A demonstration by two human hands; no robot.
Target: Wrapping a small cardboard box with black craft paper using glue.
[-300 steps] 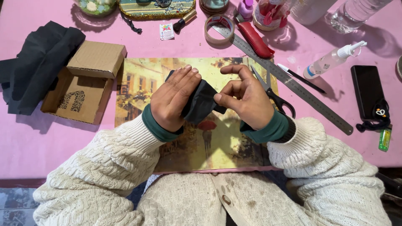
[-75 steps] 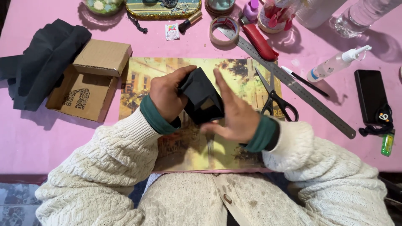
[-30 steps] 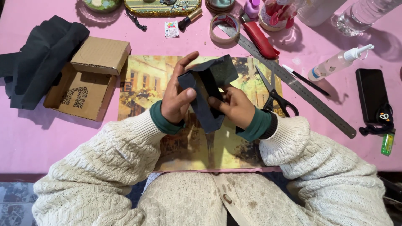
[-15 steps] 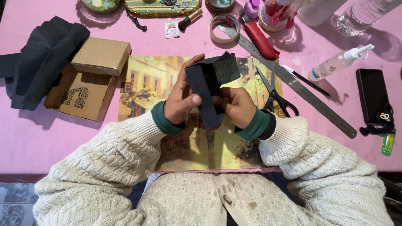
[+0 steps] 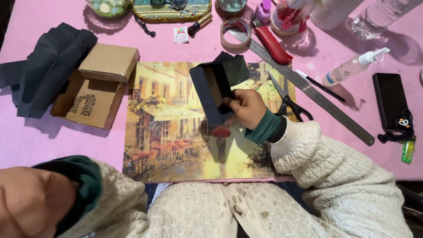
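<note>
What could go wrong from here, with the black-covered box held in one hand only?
Only the right hand holds the black-covered box; the left hand is up near the camera. One flap of the covering at the top stands loose, so it may lift or crease without a second hand. If the box slips, it could drop toward the scissors and metal ruler lying just beside it.

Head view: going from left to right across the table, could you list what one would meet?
Black cloth → cardboard box → black fabric-covered box held by the right hand → scissors → spray bottle → black phone → green lighter.
</note>
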